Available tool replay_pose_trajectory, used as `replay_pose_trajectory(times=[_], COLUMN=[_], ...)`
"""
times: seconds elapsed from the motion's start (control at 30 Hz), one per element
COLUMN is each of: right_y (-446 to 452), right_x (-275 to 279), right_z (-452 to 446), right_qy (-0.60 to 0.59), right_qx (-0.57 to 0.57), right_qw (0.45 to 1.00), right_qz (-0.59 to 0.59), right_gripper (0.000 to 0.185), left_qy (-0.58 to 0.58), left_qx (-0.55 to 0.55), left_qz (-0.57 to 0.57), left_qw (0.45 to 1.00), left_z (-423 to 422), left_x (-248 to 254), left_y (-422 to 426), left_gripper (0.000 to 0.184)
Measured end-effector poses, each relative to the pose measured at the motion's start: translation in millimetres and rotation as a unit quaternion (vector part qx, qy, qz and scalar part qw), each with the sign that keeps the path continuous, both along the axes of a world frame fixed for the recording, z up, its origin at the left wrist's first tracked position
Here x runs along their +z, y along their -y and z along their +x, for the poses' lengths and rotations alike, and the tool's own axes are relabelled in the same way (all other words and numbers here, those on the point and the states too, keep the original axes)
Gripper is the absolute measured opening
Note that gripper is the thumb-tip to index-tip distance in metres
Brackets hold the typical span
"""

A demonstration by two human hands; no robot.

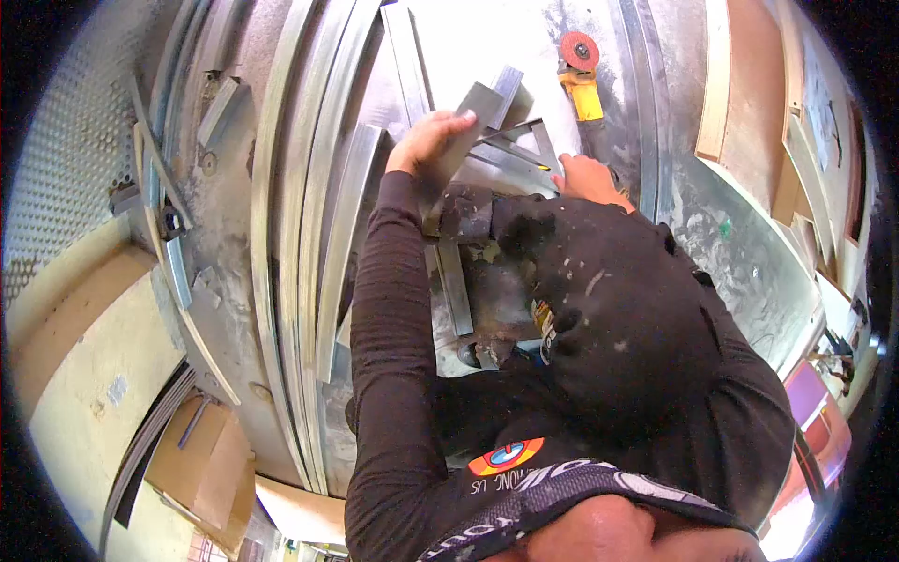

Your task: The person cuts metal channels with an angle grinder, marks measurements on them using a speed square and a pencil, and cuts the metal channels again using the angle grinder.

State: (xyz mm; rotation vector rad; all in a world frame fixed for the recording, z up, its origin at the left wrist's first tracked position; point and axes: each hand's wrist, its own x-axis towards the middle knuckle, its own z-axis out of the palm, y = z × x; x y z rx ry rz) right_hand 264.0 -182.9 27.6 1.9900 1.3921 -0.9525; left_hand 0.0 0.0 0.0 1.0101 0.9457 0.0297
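My left hand (424, 148) is closed around a short grey metal tube (478, 108), which is raised and tilted. My right hand (592, 180) is at the right, with its fingers curled and partly hidden. Close to its fingertips is a thin dark piece with a yellow tip (543, 168); whether the fingers touch it I cannot tell. A dark angled piece (543, 140) and a short metal offcut (507, 96) lie between the hands. Below them, another short metal bar (453, 288) lies beside my dark sleeve.
An angle grinder (585, 96) with a red disc lies at the upper right. Long metal tubes (292, 234) run along the left, and more metal lengths (646, 112) lie at the right. Wooden boards (714, 84) are farther right. A cardboard box (201, 459) is at lower left.
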Motion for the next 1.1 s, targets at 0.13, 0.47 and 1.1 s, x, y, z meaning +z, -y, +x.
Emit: replay_pose_trajectory(times=[0.13, 0.47, 1.1], right_y=[-25.6, -50.3, -148.7], right_x=[-20.2, -74.3, -69.3], right_z=[6.1, 96.8, -63.0], right_qy=[-0.059, -0.058, -0.167], right_qx=[0.002, -0.073, -0.029], right_qw=[0.953, 0.896, 0.913], right_qz=[0.298, 0.435, 0.372], right_gripper=[0.053, 0.084, 0.095], left_qy=[-0.050, -0.288, -0.265], left_qx=[0.019, -0.008, 0.043], left_qz=[0.027, 0.459, 0.484], left_qw=[0.998, 0.841, 0.833], left_z=[-27.4, -31.9, -3.3], left_x=[-4.9, -8.9, 28.5], left_y=[-36.0, -19.4, 2.4], left_gripper=[0.055, 0.086, 0.068])
